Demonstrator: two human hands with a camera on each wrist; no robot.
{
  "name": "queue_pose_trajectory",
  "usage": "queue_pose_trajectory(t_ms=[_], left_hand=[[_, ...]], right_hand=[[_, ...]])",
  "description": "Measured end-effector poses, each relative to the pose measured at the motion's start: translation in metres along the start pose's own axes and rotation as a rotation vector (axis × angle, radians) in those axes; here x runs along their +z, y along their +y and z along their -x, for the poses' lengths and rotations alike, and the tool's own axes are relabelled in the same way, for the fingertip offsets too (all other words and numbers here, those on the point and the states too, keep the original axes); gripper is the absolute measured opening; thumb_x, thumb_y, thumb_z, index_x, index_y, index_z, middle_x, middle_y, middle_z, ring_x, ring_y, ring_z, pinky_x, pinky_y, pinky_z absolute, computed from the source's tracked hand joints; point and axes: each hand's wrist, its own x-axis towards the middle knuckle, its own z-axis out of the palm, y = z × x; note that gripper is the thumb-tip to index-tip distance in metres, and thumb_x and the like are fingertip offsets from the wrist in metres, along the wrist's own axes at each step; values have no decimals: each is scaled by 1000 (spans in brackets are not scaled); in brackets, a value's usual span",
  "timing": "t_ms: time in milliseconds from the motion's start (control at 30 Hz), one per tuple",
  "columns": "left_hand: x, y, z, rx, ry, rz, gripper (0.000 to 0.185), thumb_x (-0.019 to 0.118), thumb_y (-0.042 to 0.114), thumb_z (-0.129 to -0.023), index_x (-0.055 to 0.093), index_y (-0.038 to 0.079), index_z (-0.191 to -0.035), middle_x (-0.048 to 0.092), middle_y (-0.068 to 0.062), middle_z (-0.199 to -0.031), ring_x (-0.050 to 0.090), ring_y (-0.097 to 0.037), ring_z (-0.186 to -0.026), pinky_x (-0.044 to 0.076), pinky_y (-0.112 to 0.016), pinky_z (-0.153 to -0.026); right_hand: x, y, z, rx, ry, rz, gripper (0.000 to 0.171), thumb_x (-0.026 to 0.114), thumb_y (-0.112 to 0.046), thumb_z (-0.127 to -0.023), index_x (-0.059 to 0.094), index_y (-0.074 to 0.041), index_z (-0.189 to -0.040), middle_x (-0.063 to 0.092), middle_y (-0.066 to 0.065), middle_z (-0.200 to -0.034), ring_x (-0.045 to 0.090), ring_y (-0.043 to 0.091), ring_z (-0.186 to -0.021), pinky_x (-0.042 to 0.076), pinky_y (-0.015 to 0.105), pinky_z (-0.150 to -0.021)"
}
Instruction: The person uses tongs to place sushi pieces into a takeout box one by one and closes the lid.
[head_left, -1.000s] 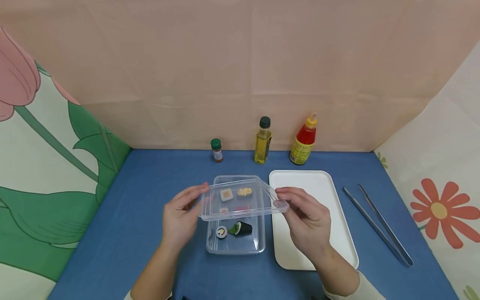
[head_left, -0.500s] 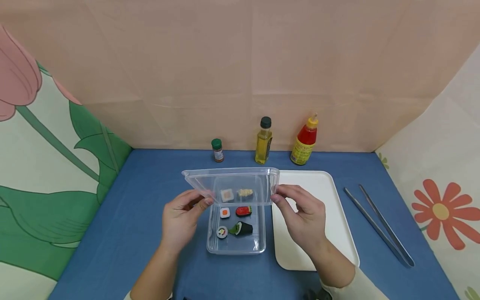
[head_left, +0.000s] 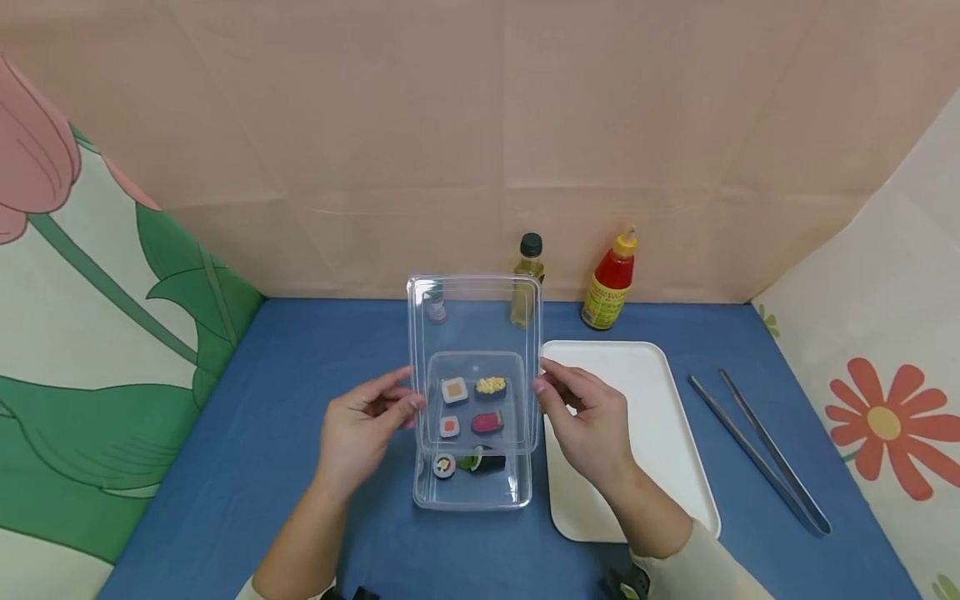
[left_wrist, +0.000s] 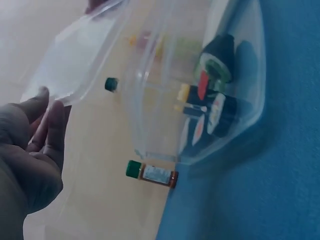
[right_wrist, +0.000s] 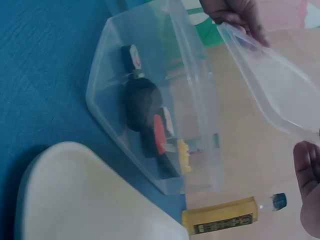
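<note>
A clear plastic lid [head_left: 476,329] is pinched at its two sides by both hands. My left hand [head_left: 358,433] grips the left edge, and the right hand [head_left: 587,421] the right edge. In the right wrist view the lid [right_wrist: 282,87] is apart from the clear plastic container [right_wrist: 145,30]. On the blue table, that container holds several sushi pieces: a hand roll [head_left: 487,459], a round roll [head_left: 443,466], a red-topped piece [head_left: 487,422] and a yellow-topped one [head_left: 491,385] among them. From the head, the lid overlaps the container's back part.
Right of the container lies a white tray [head_left: 630,467], with metal tongs [head_left: 757,454] beyond it. Along the back stand a red sauce bottle [head_left: 608,283], an oil bottle [head_left: 529,262] and a small green-capped jar [left_wrist: 152,172].
The lid has turned in both hands, from tilted low over the container, through nearly edge-on, to broad face toward the head camera. Its far edge now reaches over the jar and oil bottle.
</note>
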Motion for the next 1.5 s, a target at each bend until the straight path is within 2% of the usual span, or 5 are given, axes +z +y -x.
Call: queue_pose_trajectory(t_ms=[267, 467, 700, 1000, 1500], left_hand=[[-5, -15, 0, -141, -113, -97, 48, 77, 9, -95, 66, 12, -142, 77, -11, -98, 70, -16, -69, 60, -31, -65], [-6, -22, 0, -196, -163, -122, 42, 76, 11, -96, 69, 10, -138, 75, -9, -92, 68, -19, -68, 60, -35, -66], [-7, -29, 4, -264, -202, -155, 42, 78, 17, -96, 70, 9, -136, 75, -8, -91, 69, -21, -69, 61, -40, -68], [-8, -36, 7, -307, -244, -167, 43, 78, 18, -96, 69, 5, -136, 75, -7, -91, 68, -20, -68, 61, -41, -68], [-7, -39, 15, -317, -248, -197, 45, 80, 17, -93, 69, 4, -135, 73, -4, -85, 69, -19, -66, 60, -39, -64]], right_hand=[[8, 10, 9, 184, -98, 38, 45, 75, -11, -97, 66, -6, -141, 71, -2, -89, 63, 11, -64, 59, 27, -63], [15, 18, 14, 252, -117, 62, 38, 75, -12, -97, 70, -2, -133, 71, 1, -89, 64, 12, -64, 59, 26, -61], [19, 22, 18, 345, -193, 154, 34, 73, -16, -98, 73, -2, -129, 73, 0, -89, 60, 13, -67, 53, 25, -53], [22, 24, 22, 397, -240, 213, 30, 73, -16, -97, 76, -2, -124, 69, -3, -78, 56, 13, -64, 47, 25, -49], [22, 20, 29, 405, -263, 250, 30, 74, -14, -95, 77, -2, -122, 71, -4, -78, 57, 9, -61, 48, 26, -49]])
